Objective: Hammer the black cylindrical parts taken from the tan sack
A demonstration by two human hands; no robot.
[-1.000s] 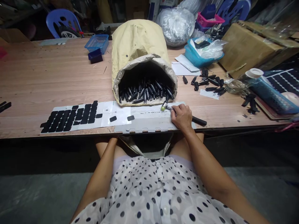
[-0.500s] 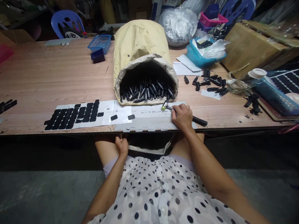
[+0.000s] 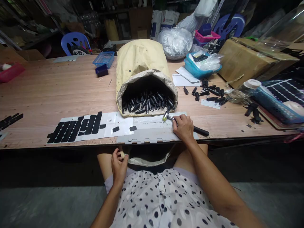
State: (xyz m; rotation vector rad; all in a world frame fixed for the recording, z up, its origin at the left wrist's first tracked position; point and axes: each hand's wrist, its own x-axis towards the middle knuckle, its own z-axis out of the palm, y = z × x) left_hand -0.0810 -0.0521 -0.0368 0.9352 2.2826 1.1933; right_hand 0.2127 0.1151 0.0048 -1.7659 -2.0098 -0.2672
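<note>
My right hand [image 3: 184,128] is closed around the metal shaft of a small hammer [image 3: 201,130]. Its head has a yellow face, and the black grip sticks out to the right. Hammer and hand rest on a grey board [image 3: 152,136] at the table's front edge. Below that edge, my left hand [image 3: 119,166] has its thumb and fingers apart around a thin wooden piece [image 3: 122,153], whose upper end is hidden under the table. Just beyond the hammer lies a yellowish sack [image 3: 142,55], its mouth facing me, with many black tapered parts [image 3: 147,103] inside.
Left of the board, a white sheet holds rows of black stickers [image 3: 73,128]. More black parts [image 3: 209,91] are scattered at right, near a blue basket [image 3: 201,68] and a cardboard box [image 3: 247,60]. A small blue basket [image 3: 104,59] stands behind on the left.
My left hand has loosened from a fist around the wooden piece, and its fingers are now spread. The view has tilted up a little. My right hand still holds the hammer in place.
</note>
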